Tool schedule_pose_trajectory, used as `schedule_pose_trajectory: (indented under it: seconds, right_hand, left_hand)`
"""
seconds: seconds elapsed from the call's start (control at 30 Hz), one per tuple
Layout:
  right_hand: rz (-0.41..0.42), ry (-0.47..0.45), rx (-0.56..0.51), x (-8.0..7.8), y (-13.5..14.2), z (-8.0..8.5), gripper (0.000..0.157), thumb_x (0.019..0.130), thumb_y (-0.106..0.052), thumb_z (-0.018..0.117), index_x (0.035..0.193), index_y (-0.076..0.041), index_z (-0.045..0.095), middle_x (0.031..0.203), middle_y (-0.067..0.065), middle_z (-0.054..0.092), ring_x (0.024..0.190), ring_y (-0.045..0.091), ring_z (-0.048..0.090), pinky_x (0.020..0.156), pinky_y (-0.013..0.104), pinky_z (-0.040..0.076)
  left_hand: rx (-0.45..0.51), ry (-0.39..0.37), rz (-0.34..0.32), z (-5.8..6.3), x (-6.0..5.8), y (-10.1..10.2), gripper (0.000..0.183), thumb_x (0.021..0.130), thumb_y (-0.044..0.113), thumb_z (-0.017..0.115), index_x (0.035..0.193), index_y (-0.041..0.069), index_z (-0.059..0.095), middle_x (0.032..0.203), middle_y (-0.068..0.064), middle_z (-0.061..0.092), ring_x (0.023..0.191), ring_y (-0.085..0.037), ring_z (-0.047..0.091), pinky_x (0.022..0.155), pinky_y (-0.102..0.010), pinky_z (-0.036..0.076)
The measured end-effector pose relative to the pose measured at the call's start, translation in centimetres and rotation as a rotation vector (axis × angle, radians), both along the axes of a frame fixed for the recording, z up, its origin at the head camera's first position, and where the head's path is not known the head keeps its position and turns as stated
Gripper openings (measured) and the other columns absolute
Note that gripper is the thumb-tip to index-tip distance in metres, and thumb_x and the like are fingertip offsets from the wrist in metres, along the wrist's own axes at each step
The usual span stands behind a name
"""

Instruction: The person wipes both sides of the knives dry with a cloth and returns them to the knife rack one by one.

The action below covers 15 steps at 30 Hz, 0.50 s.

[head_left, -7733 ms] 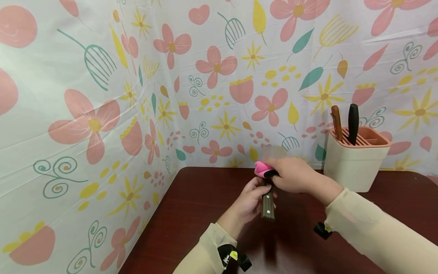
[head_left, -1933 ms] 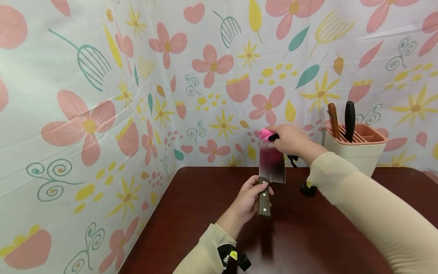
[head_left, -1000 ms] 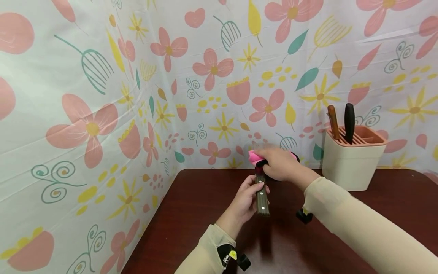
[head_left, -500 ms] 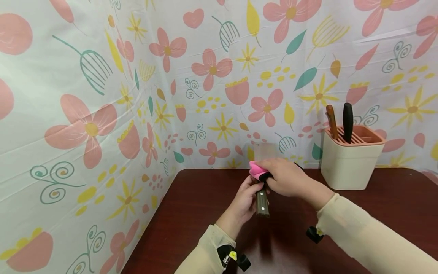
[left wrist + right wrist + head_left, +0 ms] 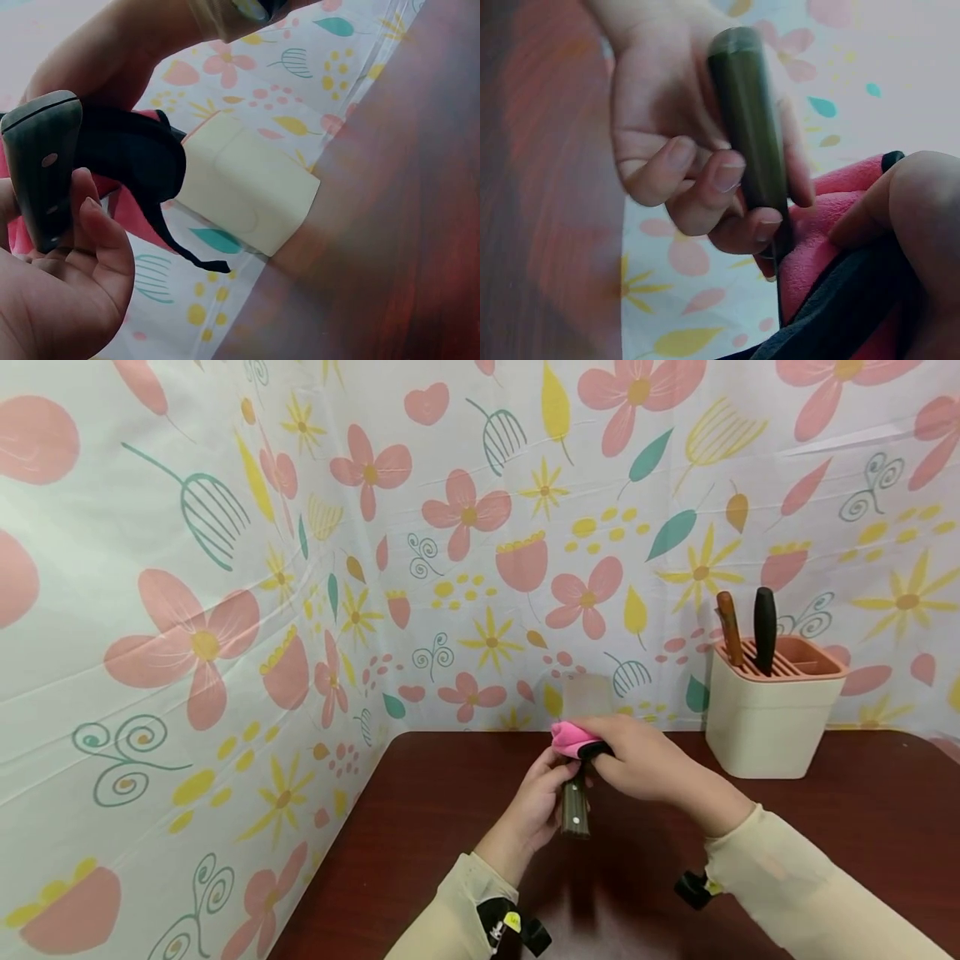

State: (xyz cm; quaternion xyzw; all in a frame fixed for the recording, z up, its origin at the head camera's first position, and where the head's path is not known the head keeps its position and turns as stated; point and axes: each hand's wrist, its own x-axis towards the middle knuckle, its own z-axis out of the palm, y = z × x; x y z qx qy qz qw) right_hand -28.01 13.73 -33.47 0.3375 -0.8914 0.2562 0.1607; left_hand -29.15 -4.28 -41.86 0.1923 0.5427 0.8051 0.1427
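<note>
My left hand (image 5: 534, 802) grips a cleaver by its dark wooden riveted handle (image 5: 575, 817), the blade (image 5: 587, 695) pointing up and away over the table. A pink cloth (image 5: 570, 738) with black edging is held by my right hand (image 5: 648, 762) across the lower blade, just above the left thumb. In the right wrist view, the left fingers curl round the handle (image 5: 750, 120) and the cloth (image 5: 817, 225) lies against the blade's base. A black strap (image 5: 180, 244) dangles from the cloth in the left wrist view. The right hand and cloth hide the lower blade.
A cream knife holder (image 5: 765, 735) with an orange slotted top stands at the back right. In it are a brown-handled knife (image 5: 729, 628) and a black-handled knife (image 5: 764, 631). Floral sheeting (image 5: 465, 610) hangs behind and left of the dark red table (image 5: 420, 827).
From the blade's top end about two seconds ago, my right hand has drawn the cloth down to near the handle. My left hand keeps its grip in nearly the same place.
</note>
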Motion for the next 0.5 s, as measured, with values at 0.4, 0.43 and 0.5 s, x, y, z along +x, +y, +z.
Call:
schedule_pose_trajectory:
  seconds: [0.4, 0.43, 0.5]
  right_hand:
    - [0.031, 0.107, -0.188, 1.4, 0.9, -1.8, 0.048, 0.092, 0.002, 0.061, 0.135, -0.018, 0.067, 0.11, -0.005, 0.072, 0.092, 0.01, 0.064, 0.08, 0.031, 0.053]
    - [0.026, 0.13, -0.19, 1.4, 0.7, -2.1, 0.048, 0.09, 0.002, 0.062, 0.134, -0.017, 0.067, 0.114, -0.006, 0.073, 0.097, 0.01, 0.065, 0.085, 0.032, 0.054]
    - [0.012, 0.163, -0.197, 1.5, 0.4, -2.8, 0.05, 0.089, 0.003, 0.063, 0.135, -0.017, 0.067, 0.123, -0.004, 0.072, 0.107, 0.013, 0.066, 0.093, 0.035, 0.053]
  left_hand:
    - [0.019, -0.003, 0.052, -0.1, 0.0, 0.6, 0.014, 0.11, 0.025, 0.044, 0.116, 0.019, 0.055, 0.09, 0.003, 0.062, 0.075, -0.005, 0.059, 0.065, -0.02, 0.052]
    - [0.021, -0.004, 0.064, -0.1, 0.0, 0.7, 0.014, 0.11, 0.024, 0.044, 0.116, 0.019, 0.056, 0.09, 0.004, 0.062, 0.077, -0.005, 0.06, 0.067, -0.019, 0.051]
    - [0.019, -0.004, 0.08, -0.3, 0.1, 0.7, 0.017, 0.111, 0.024, 0.042, 0.119, 0.019, 0.056, 0.094, 0.006, 0.062, 0.08, -0.004, 0.059, 0.07, -0.018, 0.049]
